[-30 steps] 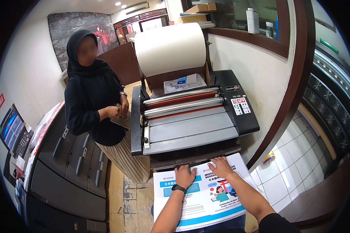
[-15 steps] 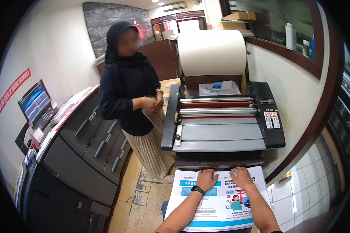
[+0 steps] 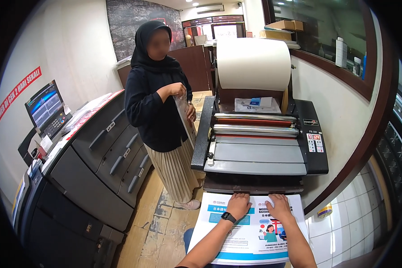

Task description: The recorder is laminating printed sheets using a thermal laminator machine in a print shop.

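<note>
A thick stack of printed sheets (image 3: 210,250), white with blue bands and a cartoon figure, lies below the front of a laminating machine (image 3: 259,154). My left hand (image 3: 240,205) rests palm down on its far edge, left of the middle. It wears a dark watch (image 3: 228,217) at the wrist. On the far right part of the stack lies my right hand (image 3: 279,207), fingers stretched to the same edge. Both hands are open, though whether the fingertips bend over the edge is hard to see. The stack seems to lie on my lap.
A large white roll (image 3: 253,62) stands behind the machine. Left of it, a person in a dark top (image 3: 158,116) holds a clear, flat sheet or bag. A dark grey printer (image 3: 98,165) with a screen (image 3: 48,107) fills the left; a wall with a window frame (image 3: 335,73) bounds the right.
The other person has lifted a hand and now holds the clear flat item higher. The view has shifted slightly; my hands stay at the far edge of the stack.
</note>
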### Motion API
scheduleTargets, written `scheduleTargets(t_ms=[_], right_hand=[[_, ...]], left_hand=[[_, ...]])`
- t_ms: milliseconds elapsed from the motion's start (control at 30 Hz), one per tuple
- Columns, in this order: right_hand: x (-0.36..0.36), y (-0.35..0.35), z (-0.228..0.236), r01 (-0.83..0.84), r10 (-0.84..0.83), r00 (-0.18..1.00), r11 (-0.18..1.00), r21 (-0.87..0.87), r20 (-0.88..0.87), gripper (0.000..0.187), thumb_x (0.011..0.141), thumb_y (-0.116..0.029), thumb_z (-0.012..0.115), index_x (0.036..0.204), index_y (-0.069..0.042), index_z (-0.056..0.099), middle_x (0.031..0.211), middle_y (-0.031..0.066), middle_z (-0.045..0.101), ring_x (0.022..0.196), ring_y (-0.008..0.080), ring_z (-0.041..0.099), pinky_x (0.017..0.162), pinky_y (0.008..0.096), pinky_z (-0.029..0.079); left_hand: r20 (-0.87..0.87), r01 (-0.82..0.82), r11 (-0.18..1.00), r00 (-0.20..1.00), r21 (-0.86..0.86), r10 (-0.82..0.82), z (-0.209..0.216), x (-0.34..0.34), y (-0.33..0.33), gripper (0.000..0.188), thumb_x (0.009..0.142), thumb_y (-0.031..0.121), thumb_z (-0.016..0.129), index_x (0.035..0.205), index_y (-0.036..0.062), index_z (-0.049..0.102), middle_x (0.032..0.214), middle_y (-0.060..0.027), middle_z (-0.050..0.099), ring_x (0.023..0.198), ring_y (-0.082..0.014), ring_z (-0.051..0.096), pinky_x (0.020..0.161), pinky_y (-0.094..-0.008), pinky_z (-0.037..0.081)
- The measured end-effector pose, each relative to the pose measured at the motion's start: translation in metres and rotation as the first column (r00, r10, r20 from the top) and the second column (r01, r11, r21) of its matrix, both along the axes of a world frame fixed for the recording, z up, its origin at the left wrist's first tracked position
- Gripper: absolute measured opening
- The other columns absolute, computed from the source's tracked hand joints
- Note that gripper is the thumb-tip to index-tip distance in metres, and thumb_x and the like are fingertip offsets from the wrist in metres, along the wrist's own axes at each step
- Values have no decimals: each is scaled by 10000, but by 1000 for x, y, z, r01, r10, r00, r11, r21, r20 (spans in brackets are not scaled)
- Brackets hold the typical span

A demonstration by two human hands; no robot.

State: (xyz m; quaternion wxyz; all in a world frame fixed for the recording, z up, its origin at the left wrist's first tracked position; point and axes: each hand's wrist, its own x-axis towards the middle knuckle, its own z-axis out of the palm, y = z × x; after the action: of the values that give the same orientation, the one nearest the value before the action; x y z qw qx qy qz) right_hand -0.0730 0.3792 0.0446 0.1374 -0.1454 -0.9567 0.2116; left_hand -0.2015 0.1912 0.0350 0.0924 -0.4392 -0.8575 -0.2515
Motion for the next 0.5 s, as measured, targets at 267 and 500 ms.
scheduleTargets(t_ms=[267,500], right_hand=[[5,2,11,-20,23,998,998,56,-51,432,942,-319,636,1214,14,678,1247,198,677,1242,347,575,1142,462,356],[6,-6,32,-7,24,969,997,71,-244,286,883,-224,697,1065,-5,713,1005,157,660,1069,355,587,1061,455,401]], left_hand=[[-82,25,1000,996,-5,-25,52,9,0,168,805,162,754,935,91,675,906,-70,685,905,-276,662,851,-408,456],[181,-12,999,983,40,5,32,-6,-7,135,849,149,717,901,72,619,906,-97,684,903,-300,658,865,-415,423]])
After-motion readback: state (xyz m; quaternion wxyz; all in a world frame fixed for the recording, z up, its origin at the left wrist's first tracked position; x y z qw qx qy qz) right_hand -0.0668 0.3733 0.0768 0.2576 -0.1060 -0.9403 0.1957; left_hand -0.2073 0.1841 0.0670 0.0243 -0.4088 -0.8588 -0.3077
